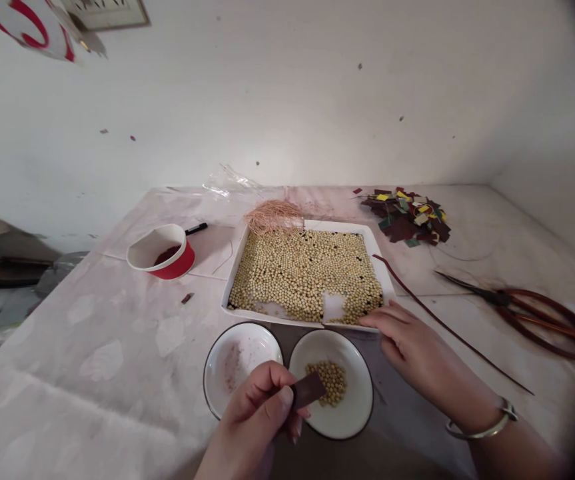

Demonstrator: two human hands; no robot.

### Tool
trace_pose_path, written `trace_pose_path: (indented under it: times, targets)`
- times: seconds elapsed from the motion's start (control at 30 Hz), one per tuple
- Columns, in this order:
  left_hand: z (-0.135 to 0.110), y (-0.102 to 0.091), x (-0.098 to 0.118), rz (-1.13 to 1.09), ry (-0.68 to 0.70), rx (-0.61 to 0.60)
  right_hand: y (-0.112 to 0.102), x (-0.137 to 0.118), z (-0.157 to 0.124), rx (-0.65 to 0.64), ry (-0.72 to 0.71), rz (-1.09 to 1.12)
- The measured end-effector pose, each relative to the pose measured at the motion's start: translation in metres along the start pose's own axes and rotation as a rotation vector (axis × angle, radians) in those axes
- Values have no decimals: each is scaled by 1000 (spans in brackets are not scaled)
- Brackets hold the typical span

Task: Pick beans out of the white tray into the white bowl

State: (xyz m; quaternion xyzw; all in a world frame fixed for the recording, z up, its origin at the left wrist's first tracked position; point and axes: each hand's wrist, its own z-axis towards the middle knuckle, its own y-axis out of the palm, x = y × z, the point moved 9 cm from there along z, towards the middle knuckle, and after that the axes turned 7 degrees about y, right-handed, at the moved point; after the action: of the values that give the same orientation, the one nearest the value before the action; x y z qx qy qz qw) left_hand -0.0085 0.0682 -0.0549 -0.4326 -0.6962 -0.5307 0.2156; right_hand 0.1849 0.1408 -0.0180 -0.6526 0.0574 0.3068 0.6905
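Note:
My left hand [267,407] pinches a small dark brown rectangular piece [309,390] between thumb and fingers, above a white dark-rimmed bowl [360,400]. Inside that bowl lies a heap of small round yellowish pellets [334,381], beads or beans. My right hand [404,340] reaches to the front right corner of a white tray [232,280], its fingers stretched out to the rim and the pellets there. Similar yellowish pellets [307,267], with a few dark ones among them, cover most of the tray. A second white bowl [217,387] with reddish residue stands partly behind my left hand.
A red and white paper cup [174,263] with dark contents stands left, near a black marker [196,229]. Pinkish strings [273,217] lie at the tray's back edge. To the right are coloured scraps [410,217], a thin dark red strip [447,327] and large scissors [527,313].

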Motion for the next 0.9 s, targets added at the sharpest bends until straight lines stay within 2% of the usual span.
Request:
trace_pose_path:
  times: [0.47,0.9]
  targets:
    - [0,2,1,5,3,-22,-2,13,0,-25,48,79]
    - [-1,2,0,-16,-8,-17,-2,16,2,-14,76,125]
